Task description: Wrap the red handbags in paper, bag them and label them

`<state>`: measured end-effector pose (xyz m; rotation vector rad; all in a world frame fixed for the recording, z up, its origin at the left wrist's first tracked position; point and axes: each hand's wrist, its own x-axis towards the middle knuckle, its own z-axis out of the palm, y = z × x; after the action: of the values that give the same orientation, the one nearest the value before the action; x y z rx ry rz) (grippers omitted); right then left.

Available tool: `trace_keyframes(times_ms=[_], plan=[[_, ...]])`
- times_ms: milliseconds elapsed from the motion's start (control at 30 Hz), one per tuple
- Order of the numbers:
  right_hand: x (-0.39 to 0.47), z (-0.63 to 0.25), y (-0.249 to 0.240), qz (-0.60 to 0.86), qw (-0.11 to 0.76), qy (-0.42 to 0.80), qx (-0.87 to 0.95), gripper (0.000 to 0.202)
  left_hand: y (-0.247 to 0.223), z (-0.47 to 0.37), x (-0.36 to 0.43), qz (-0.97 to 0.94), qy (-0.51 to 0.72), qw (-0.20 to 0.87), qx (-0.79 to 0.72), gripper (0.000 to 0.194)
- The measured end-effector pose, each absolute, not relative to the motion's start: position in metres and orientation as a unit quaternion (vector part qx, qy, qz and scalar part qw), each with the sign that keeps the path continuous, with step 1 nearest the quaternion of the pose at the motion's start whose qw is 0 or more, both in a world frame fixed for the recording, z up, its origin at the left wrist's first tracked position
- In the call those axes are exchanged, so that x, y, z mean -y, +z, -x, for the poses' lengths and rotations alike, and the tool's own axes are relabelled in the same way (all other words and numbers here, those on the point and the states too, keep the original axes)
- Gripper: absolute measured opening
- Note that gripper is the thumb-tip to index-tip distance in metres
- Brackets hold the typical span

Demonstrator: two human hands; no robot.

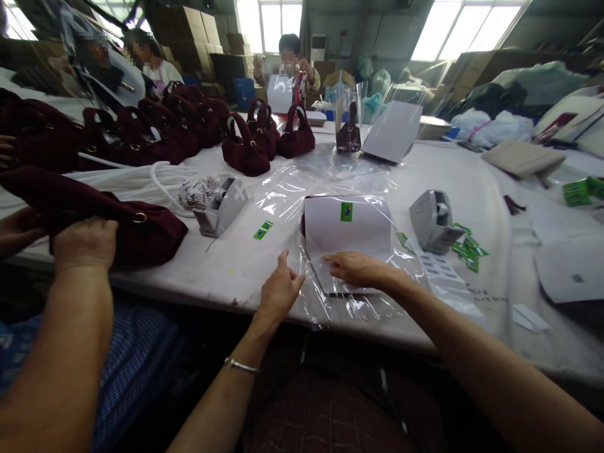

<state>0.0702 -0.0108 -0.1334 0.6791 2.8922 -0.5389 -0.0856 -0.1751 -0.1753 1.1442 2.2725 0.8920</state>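
The left hand [283,290], loosely open, is held just left of the plastic-covered paper [365,237], near on the bench [207,264]; the paper's near half is touched by the open right hand [355,268].

Backlit by daylight from windows [278,28] blown out to white, in a dim room. Streaked with glare across clear plastic [313,301], sunk in shadow below the table [465,182], stretched and softened toward the edges.

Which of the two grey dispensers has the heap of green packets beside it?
The right dispenser: the heap of green packets lies just to its right. The left dispenser stands across the white sheet.
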Motion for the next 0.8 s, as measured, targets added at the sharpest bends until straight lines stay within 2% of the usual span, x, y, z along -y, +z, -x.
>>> trace_keyframes(times_ms=[67,200,300,400,500,600,667,733,800], plan=[[0.015,-0.070,-0.125,-0.241,0.069,-0.201,-0.947,0.044,-0.175,0.092,0.170,-0.409,0.338,0.247,-0.811,0.062],[0.025,-0.072,-0.106,-0.281,0.128,-0.278,-0.909,0.052,-0.180,0.103,0.171,-0.345,0.500,0.302,-0.735,0.052],[0.034,-0.074,-0.106,-0.290,0.130,-0.307,-0.897,0.060,-0.183,0.108,0.175,-0.257,0.567,0.334,-0.707,0.055],[0.044,-0.075,-0.117,-0.296,0.109,-0.268,-0.910,0.063,-0.182,0.107,0.184,-0.248,0.543,0.341,-0.726,0.072],[0.058,-0.075,-0.129,-0.308,0.098,-0.171,-0.931,0.067,-0.180,0.099,0.197,-0.310,0.492,0.363,-0.728,0.086],[0.074,-0.080,-0.135,-0.310,0.075,-0.105,-0.942,0.071,-0.179,0.091,0.211,-0.348,0.476,0.363,-0.721,0.077],[0.083,-0.089,-0.137,-0.306,0.056,-0.109,-0.944,0.076,-0.179,0.089,0.217,-0.331,0.496,0.382,-0.706,0.074],[0.093,-0.099,-0.138,-0.292,0.037,-0.137,-0.946,0.086,-0.178,0.090,0.221,-0.320,0.529,0.403,-0.675,0.074],[0.104,-0.105,-0.139,-0.278,0.022,-0.159,-0.947,0.102,-0.177,0.093,0.222,-0.349,0.558,0.407,-0.633,0.063]])
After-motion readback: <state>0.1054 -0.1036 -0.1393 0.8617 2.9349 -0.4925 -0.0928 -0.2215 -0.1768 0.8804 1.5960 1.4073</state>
